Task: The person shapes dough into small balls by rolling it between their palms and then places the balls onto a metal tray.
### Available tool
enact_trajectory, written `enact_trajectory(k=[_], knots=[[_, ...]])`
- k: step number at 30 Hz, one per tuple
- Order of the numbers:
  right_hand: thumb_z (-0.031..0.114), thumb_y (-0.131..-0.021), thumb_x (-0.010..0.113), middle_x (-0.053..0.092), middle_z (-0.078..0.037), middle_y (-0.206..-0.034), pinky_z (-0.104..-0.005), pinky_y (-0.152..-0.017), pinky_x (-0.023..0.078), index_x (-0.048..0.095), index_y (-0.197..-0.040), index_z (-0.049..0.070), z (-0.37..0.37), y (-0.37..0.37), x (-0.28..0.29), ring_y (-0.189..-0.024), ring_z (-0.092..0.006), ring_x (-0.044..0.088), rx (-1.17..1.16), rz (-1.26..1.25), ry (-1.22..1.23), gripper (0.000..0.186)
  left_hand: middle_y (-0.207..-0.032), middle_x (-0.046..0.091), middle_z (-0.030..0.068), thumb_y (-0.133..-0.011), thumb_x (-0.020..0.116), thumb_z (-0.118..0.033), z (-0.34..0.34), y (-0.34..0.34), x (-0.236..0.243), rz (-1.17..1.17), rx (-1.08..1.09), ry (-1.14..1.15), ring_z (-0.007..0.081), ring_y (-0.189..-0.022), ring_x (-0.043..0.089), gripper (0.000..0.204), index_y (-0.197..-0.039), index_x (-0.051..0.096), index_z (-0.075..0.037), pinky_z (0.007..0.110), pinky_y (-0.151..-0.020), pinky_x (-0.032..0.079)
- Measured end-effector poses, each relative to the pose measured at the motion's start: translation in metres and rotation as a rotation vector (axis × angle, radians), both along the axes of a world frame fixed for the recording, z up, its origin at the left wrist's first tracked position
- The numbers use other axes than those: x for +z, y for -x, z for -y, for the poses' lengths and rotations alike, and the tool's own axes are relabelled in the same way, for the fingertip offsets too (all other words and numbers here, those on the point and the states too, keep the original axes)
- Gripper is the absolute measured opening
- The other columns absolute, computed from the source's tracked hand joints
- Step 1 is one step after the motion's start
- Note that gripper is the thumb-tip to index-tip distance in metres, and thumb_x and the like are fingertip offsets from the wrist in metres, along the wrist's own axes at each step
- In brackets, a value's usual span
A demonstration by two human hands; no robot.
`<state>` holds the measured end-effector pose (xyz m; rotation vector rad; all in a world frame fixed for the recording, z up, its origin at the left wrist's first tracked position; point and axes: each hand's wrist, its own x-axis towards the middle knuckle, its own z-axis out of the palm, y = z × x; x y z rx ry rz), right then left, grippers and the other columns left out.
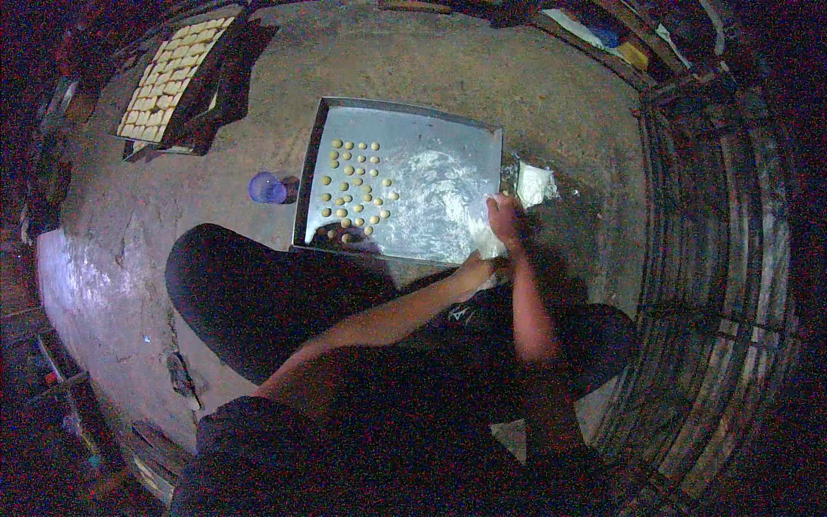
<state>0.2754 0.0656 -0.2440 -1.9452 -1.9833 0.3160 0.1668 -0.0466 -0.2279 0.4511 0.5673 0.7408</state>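
Observation:
A shallow metal tray point(413, 127) lies on the floor before my crossed legs. Several small round pale dough balls point(358, 183) sit on its left half, and white flour point(431, 194) is smeared over its right half. At the tray's near right corner, my left hand point(476, 272) and my right hand point(506, 219) are closed on a pale, crumpled thing point(489, 242) that looks like a plastic bag. The right hand is farther away, over the tray's right edge. Fingers partly hide the bag, and its contents cannot be made out.
Beyond the tray's right edge lies a white packet point(536, 183) with powder around it. A purple cup point(265, 188) stands left of the tray. At the far left, a raised tray point(172, 77) holds rows of pale pieces. Wooden slats point(698, 345) line the right side.

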Motion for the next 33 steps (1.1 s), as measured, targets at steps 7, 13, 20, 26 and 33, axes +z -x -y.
enact_trajectory(k=[7, 13, 20, 26, 33], knots=[[0.027, -0.092, 0.059, 0.068, -0.024, -0.086, -0.0505, -0.076, 0.051, 0.071, -0.09, 0.001, -0.001, -0.008, 0.006, -0.083, -0.0439, 0.065, 0.051, -0.03, 0.099, 0.029, -0.105, 0.064, 0.0012, -0.095, 0.057, -0.011, -0.001, 0.003, 0.028, -0.093, 0.04, -0.046, 0.0144, -0.091, 0.06, 0.032, -0.126, 0.055, -0.009, 0.03, -0.077, 0.049], [0.029, -0.093, 0.059, 0.068, -0.025, -0.087, -0.05, -0.078, 0.051, 0.07, -0.091, 0.0, 0.008, -0.002, 0.008, -0.086, -0.0446, 0.066, 0.017, -0.087, -0.084, 0.032, -0.103, 0.063, 0.0002, -0.097, 0.056, -0.015, -0.002, 0.013, 0.045, -0.181, 0.026, -0.297, 0.0126, -0.086, 0.06, 0.028, -0.124, 0.056, -0.012, 0.028, -0.072, 0.049], [0.035, -0.094, 0.058, 0.068, -0.024, -0.087, -0.0479, -0.08, 0.052, 0.07, -0.092, -0.001, -0.009, -0.015, 0.006, -0.088, -0.0425, 0.067, 0.045, -0.078, 0.15, 0.038, -0.1, 0.064, 0.0001, -0.096, 0.058, -0.014, 0.001, 0.002, 0.035, -0.132, 0.078, -0.021, 0.0132, -0.082, 0.06, 0.03, -0.125, 0.056, -0.012, 0.029, -0.068, 0.048], [0.041, -0.096, 0.056, 0.07, -0.022, -0.096, -0.0459, -0.082, 0.052, 0.072, -0.1, 0.002, -0.004, -0.022, -0.013, -0.093, -0.0395, 0.068, 0.02, -0.111, 0.057, 0.042, -0.099, 0.066, 0.0016, -0.093, 0.062, -0.018, -0.004, 0.011, 0.056, -0.354, 0.036, -0.135, 0.0136, -0.08, 0.058, 0.024, -0.115, 0.063, -0.009, 0.031, -0.067, 0.046], [0.043, -0.096, 0.057, 0.072, -0.019, -0.099, -0.0456, -0.083, 0.052, 0.073, -0.103, 0.005, -0.016, -0.008, 0.001, -0.094, -0.0384, 0.069, -0.02, 0.02, 0.221, 0.042, -0.099, 0.065, 0.0033, -0.092, 0.065, -0.015, -0.003, 0.006, 0.045, -0.285, 0.206, -0.119, 0.0141, -0.077, 0.058, 0.029, -0.119, 0.057, -0.007, 0.033, -0.065, 0.047]])
